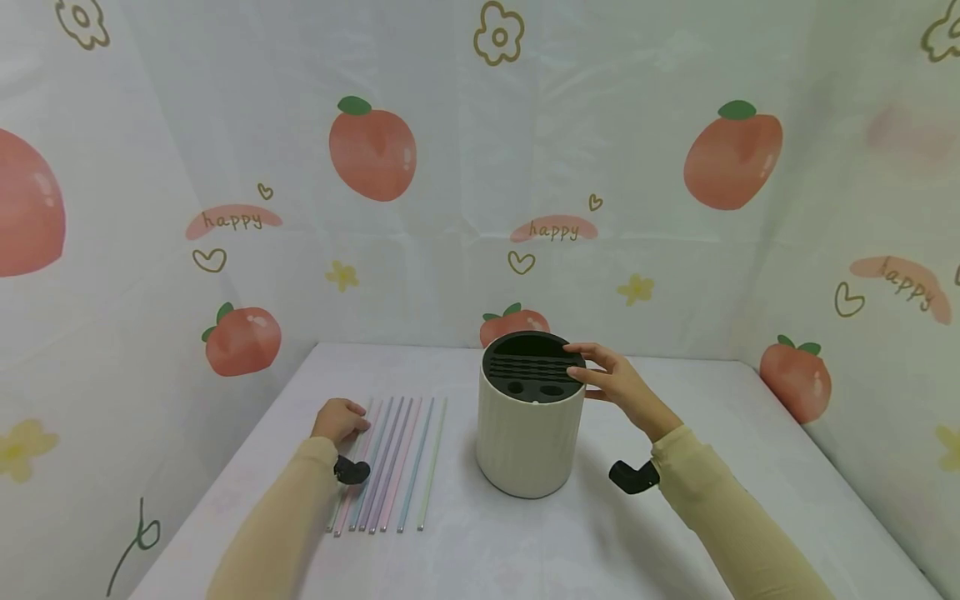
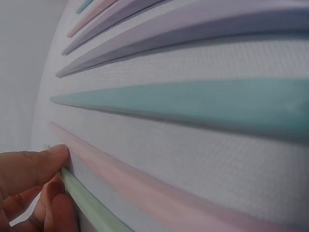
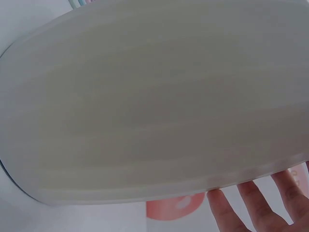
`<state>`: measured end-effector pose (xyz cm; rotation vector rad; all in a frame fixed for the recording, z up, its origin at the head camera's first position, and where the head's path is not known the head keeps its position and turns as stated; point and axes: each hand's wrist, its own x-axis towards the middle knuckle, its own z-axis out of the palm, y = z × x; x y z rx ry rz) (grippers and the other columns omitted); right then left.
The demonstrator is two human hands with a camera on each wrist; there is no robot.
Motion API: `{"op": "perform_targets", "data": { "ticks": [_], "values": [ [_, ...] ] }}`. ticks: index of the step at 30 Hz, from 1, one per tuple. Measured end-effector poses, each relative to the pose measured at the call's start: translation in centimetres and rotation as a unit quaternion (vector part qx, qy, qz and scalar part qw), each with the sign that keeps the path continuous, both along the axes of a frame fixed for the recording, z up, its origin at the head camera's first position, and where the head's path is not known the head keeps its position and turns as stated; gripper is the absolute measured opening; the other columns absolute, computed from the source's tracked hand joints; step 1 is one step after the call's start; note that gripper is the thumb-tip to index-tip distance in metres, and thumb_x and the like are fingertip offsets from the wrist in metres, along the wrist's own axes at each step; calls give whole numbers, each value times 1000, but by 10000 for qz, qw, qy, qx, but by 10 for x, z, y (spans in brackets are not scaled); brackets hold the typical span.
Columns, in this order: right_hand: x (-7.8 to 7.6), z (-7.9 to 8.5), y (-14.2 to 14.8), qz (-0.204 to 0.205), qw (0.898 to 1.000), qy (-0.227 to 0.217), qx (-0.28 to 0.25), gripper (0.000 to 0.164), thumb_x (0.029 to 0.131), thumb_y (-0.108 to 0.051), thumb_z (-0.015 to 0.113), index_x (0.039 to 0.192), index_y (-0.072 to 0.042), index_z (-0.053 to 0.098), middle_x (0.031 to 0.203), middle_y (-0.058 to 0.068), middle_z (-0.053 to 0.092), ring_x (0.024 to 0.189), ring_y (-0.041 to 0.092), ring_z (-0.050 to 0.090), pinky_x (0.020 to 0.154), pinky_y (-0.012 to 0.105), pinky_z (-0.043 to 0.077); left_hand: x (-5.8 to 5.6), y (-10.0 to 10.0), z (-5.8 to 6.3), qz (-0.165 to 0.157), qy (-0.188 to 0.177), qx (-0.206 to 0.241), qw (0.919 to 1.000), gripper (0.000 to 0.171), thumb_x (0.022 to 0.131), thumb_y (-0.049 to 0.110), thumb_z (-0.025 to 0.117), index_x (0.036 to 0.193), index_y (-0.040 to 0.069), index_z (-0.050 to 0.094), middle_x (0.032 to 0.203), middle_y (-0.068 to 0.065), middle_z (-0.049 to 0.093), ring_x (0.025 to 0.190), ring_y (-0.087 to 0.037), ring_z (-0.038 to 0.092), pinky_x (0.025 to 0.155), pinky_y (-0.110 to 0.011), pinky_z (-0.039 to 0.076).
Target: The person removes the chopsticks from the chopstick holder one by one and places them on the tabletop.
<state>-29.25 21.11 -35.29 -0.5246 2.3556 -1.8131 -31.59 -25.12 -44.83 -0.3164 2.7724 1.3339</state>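
Pastel chopsticks with silver-capped ends lie side by side on the table, thick ends toward me. At the far end of the leftmost row, my left hand pinches the thin tip of a green chopstick between thumb and fingers. A pink chopstick lies right beside it. To the right of the row stands a cream, ribbed utensil holder with a black slotted insert. My right hand rests at the holder's right rim, fingers extended; in the right wrist view several fingertips meet its wall.
The white table carries the chopsticks at left and the holder near its middle. A pale backdrop printed with peaches rises behind the table and along both sides. Each wrist wears a black camera mount.
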Motion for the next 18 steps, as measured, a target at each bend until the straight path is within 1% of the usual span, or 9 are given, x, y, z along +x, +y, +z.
{"op": "perform_targets", "data": {
  "ticks": [5, 9, 10, 11, 13, 16, 18],
  "values": [
    [-1, 0, 0, -10, 10000, 0, 17, 49, 94, -21, 62, 138, -6, 46, 144, 20, 41, 120, 26, 53, 96, 47, 51, 0, -1, 1, -11, -74, 99, 9999, 30, 79, -1, 73, 105, -13, 63, 90, -19, 68, 69, -15, 59, 60, -25, 52],
    [-1, 1, 0, 24, 10000, 36, 76, 50, 94, -22, 62, 139, -6, 46, 145, 20, 39, 126, 32, 50, 96, 46, 51, -2, -3, 2, -45, -180, 246, 9995, 32, 81, 2, 70, 108, -12, 62, 88, -17, 67, 68, -16, 60, 61, -25, 52],
    [0, 1, 0, 27, 9999, 62, 119, 50, 95, -23, 63, 139, -7, 46, 146, 19, 39, 128, 34, 48, 96, 46, 51, -3, -3, 4, -81, -184, 320, 9993, 32, 83, 3, 69, 110, -12, 61, 91, -18, 67, 71, -18, 61, 63, -26, 54],
    [0, 2, 0, 49, 9998, 108, 169, 50, 95, -25, 62, 140, -8, 46, 147, 19, 38, 130, 36, 46, 97, 47, 50, -4, -3, 7, -129, -170, 387, 9990, 33, 84, 4, 68, 112, -12, 60, 95, -19, 67, 75, -21, 63, 66, -28, 55],
    [1, 3, 1, 101, 9993, 261, 236, 50, 98, -27, 58, 142, -10, 42, 149, 19, 36, 133, 41, 42, 98, 51, 49, -5, -1, 15, -250, -107, 549, 9981, 37, 89, 8, 66, 118, -12, 57, 107, -24, 64, 88, -29, 65, 76, -34, 58],
    [4, 5, 3, 72, 9976, 668, 177, 49, 103, -28, 47, 146, -7, 35, 152, 21, 31, 136, 46, 35, 100, 61, 44, -9, 8, 32, -558, 102, 737, 9957, 41, 95, 15, 62, 127, -9, 52, 125, -29, 56, 111, -40, 58, 92, -42, 54],
    [7, 6, 6, -52, 9943, 1053, 158, 48, 106, -27, 39, 147, -3, 30, 153, 23, 28, 137, 49, 31, 102, 66, 38, -11, 19, 46, -749, 372, 547, 9950, 42, 98, 22, 58, 129, -5, 52, 129, -29, 54, 116, -42, 56, 95, -45, 52]
  ]
}}
